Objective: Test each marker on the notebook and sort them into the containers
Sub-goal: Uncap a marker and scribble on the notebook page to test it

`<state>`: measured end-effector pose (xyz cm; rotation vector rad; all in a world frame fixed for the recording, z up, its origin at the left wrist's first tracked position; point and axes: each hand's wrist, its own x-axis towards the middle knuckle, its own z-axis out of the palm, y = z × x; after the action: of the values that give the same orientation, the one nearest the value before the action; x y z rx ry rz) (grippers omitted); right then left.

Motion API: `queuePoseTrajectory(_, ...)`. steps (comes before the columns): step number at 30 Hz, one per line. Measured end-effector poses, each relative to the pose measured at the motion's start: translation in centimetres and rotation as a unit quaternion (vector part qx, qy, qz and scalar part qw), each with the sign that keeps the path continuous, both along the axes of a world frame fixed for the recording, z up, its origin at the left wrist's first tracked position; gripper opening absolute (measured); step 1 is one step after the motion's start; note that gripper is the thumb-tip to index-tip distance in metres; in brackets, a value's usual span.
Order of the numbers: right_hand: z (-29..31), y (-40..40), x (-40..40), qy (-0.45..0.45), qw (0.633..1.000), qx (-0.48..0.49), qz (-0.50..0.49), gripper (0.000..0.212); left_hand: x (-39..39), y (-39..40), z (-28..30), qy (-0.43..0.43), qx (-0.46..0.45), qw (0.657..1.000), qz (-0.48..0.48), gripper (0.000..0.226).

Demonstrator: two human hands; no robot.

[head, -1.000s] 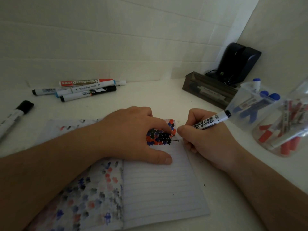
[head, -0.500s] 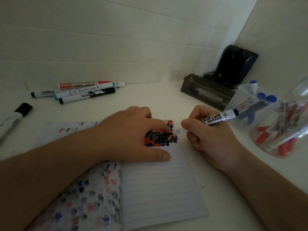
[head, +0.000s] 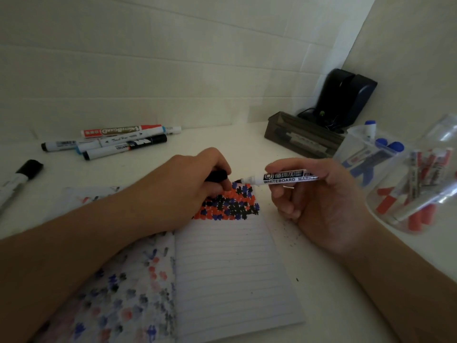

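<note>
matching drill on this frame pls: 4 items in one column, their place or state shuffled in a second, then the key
Items
1. whiteboard marker
2. black cap
3. red-capped markers
4. blue-capped markers

Places or states
A. pinched in the left hand
B. in the round clear container at far right
C. uncapped, level in the right hand above the notebook
D. in the clear tub beside the dark tray

Pairs: 1-C, 2-A, 3-B, 4-D
</note>
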<state>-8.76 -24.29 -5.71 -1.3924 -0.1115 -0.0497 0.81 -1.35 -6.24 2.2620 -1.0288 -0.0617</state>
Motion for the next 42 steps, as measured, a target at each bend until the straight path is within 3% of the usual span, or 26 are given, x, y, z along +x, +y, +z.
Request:
queuePoseTrajectory(3, -0.1, -0.2, 0.1, 0.004, 1.000, 0.001, 0.000, 0.040, 0.0, 0.0, 0.0, -0.002, 0.009, 1.000, 0.008, 0.012)
queuePoseTrajectory(13, 0.1, 0.5, 0.3, 0.022, 0.999, -0.006, -0.044, 0.013, -0.3, -0.1, 0.1, -0.010, 0.026, 1.000, 0.002, 0.016)
queuePoseTrajectory(21, -0.2, 0.6, 0.1, -0.014, 0.983, -0.157, -0.094, 0.005, -0.2, -0.2, 0.1, -0.044, 0.027, 0.999, -0.006, 0.017)
queuePoseTrajectory(24, -0.4, 0.1, 0.0, -0.083, 0.930, -0.336, -0.122, 0.014, -0.4, -0.1, 0.2, -0.037, -0.003, 0.999, -0.015, 0.018)
queuePoseTrajectory(26, -0.6, 0.5, 0.1, -0.125, 0.900, -0.399, -0.124, 0.016, -0.5, -0.1, 0.1, -0.033, -0.007, 0.999, -0.021, 0.016)
queuePoseTrajectory(32, -0.9, 1.9, 0.1, -0.138, 0.922, -0.336, -0.132, 0.016, -0.5, -0.4, 0.5, -0.019, -0.033, 0.999, -0.037, 0.004)
queuePoseTrajectory(38, -0.8, 3.2, -0.2, -0.074, 0.935, -0.320, -0.131, 0.011, -0.4, -0.6, 0.3, 0.006, -0.061, 0.998, -0.030, 0.010)
queuePoseTrajectory(42, 0.4, 3.2, 0.0, 0.036, 0.984, -0.137, -0.107, 0.013, -0.1, -0.7, 0.0, 0.073, -0.186, 0.980, 0.019, 0.029)
